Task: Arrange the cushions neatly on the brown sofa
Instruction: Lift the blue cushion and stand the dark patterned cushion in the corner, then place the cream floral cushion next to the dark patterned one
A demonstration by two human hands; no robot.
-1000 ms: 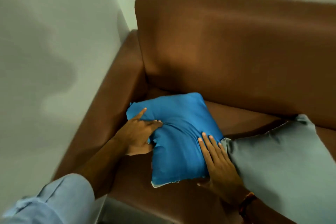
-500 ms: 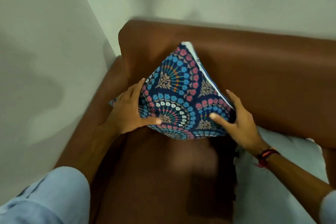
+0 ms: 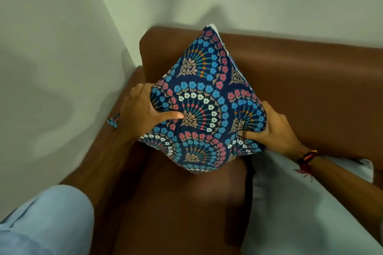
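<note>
A dark blue cushion with a flower pattern stands on one corner above the seat of the brown sofa, in the sofa's left corner. My left hand grips its left edge, thumb pressed into the front. My right hand grips its lower right edge. The cushion's top corner reaches above the backrest. A pale grey cushion lies on the seat to the right, under my right forearm.
Pale walls meet in a corner behind the sofa's left armrest. My light blue sleeve fills the lower left. A red thread band is on my right wrist.
One second ago my hands pressed a plain blue cushion flat on the seat. Now both hands hold the flower-patterned cushion upright on its corner, slightly higher and nearer than half a second ago.
</note>
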